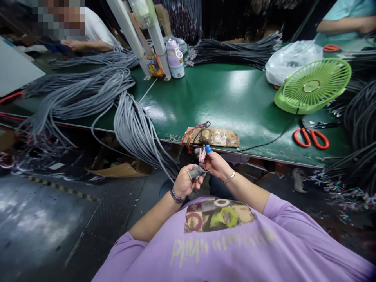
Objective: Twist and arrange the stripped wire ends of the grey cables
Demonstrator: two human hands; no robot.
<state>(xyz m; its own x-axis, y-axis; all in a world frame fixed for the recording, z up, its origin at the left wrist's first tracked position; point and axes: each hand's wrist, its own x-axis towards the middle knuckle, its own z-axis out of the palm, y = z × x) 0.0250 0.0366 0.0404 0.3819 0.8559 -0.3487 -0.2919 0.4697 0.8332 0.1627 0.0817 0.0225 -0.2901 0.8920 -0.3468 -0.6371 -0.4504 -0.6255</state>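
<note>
My left hand (pixel 188 182), with grey covers on its fingers, is closed in a pinch on thin reddish wires (pixel 207 170). The wire ends fan out to the right of its fingertips. Close beside it, my right hand (pixel 217 164) has a blue cover on one fingertip and is closed on a small pink-and-white piece (pixel 202 155), which looks like a clip. Its exact kind is too small to tell. Both hands meet just in front of the bench edge, below a taped block (pixel 221 138) with red and black leads. A grey cable bundle (pixel 138 129) hangs over the edge at left.
On the green bench (pixel 229 94) are red-handled scissors (pixel 311 138), a green fan (pixel 313 86), a plastic bag (pixel 290 60), a lilac bottle (pixel 175 60) and black cable bundles (pixel 232 53). A metal post (pixel 158 39) rises at the back. Two other people sit across the bench.
</note>
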